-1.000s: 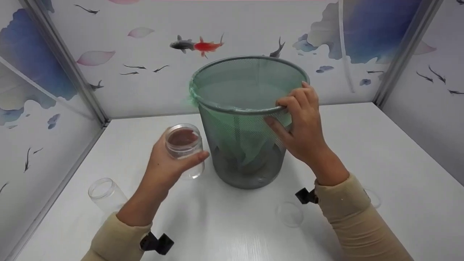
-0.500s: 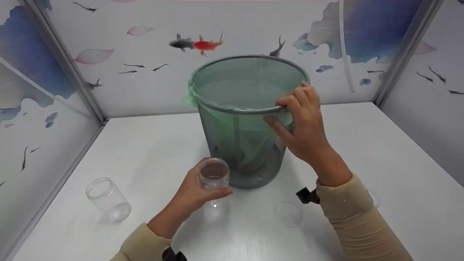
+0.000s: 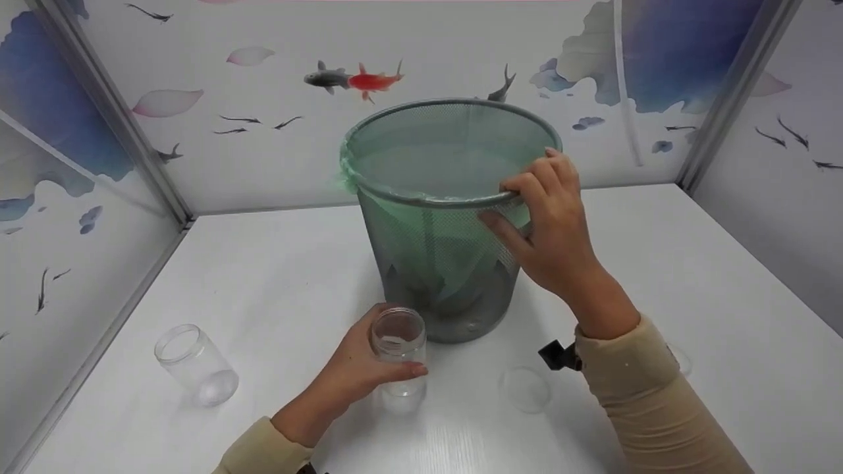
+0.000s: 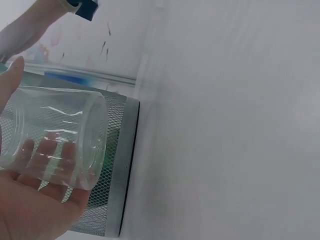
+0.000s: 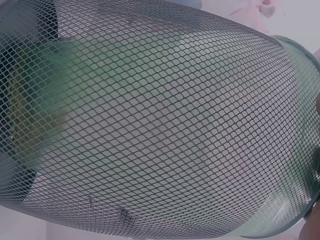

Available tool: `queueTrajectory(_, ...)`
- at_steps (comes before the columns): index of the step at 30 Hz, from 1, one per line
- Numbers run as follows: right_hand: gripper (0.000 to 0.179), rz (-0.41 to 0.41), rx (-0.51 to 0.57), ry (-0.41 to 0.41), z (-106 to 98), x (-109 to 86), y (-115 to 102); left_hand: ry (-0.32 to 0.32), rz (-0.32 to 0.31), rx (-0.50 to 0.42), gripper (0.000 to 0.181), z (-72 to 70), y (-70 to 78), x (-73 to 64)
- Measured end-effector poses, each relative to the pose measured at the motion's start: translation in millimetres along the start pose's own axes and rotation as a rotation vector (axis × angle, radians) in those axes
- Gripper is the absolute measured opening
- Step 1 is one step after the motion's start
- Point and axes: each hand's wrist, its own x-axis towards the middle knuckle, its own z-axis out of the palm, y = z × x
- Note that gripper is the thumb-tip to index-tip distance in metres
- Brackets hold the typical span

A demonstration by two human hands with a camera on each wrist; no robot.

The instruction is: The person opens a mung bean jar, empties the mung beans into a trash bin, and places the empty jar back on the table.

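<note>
My left hand (image 3: 355,365) holds a clear plastic jar (image 3: 400,342), its fingers wrapped round the far side and the thumb across the front. The jar is upright, with its open mouth up and no lid on it. It is low over the table, just in front of the mesh wastebasket (image 3: 435,263). In the left wrist view the jar (image 4: 65,120) overlaps the basket's lower wall. A thin green bag (image 3: 454,145) lines the basket and folds over its rim. My right hand (image 3: 553,224) grips that rim at the right, fingers over the top and thumb outside.
A second clear jar (image 3: 201,368), without a lid, is on the white table (image 3: 276,263) at the left. A clear round lid (image 3: 525,390) lies front right, and another clear disc (image 3: 681,361) shows partly behind the right sleeve. Printed panels enclose the table.
My left hand has brought the jar down and to the right, from beside the basket to in front of its base. My right hand has stayed on the rim.
</note>
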Motion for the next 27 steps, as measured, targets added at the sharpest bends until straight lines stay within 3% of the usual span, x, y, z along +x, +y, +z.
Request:
queueTrajectory(9, 0.029, -0.005, 0.016, 0.003, 0.9, -1.6, 1.1, -0.088, 0.035, 0.025, 0.077, 3.9, -2.1, -4.8)
queueTrajectory(16, 0.029, -0.011, 0.011, 0.005, 0.8, -0.1, 1.1, -0.186, 0.054, -0.026, 0.072, 6.4, -5.6, -4.1)
queueTrajectory(20, 0.029, 0.001, 0.012, -0.001, 0.9, -0.5, -0.4, -0.199, 0.013, -0.009, 0.077, 4.9, -7.5, -5.5)
queueTrajectory(27, 0.029, 0.006, 0.007, 0.003, 0.4, -1.1, -0.8, -0.199, -0.006, 0.041, 0.082, 3.2, -5.8, -5.5)
